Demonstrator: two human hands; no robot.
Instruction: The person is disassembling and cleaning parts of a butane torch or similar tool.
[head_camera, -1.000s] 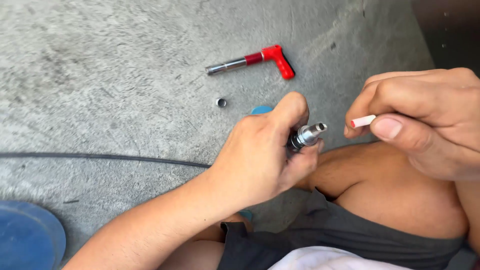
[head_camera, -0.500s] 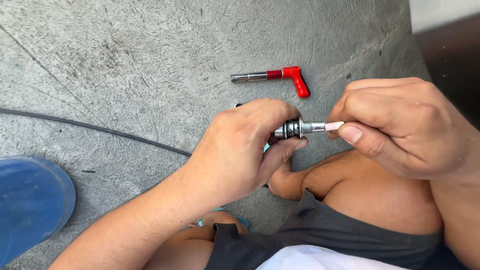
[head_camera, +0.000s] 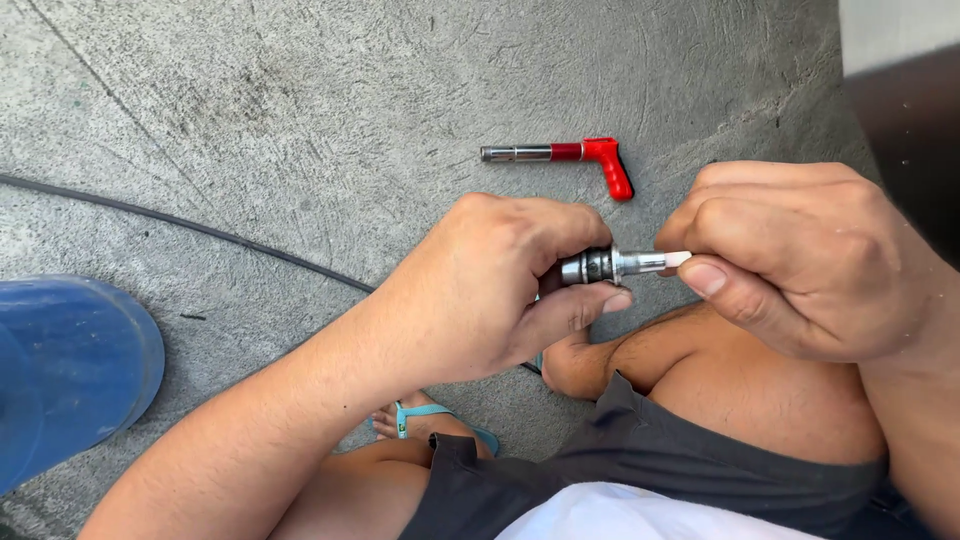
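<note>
The fingers of my right hand pinch a small white piece against the tip of the metal fitting, which the fingers of my left hand clasp firmly by its knurled body, above my knee. To do this well, I judge the white piece should stay in line with the fitting's axis while the left hand keeps the body from turning. Both wrists are bent inward, forearms converging over my lap; a red-handled tool lies apart on the concrete floor.
</note>
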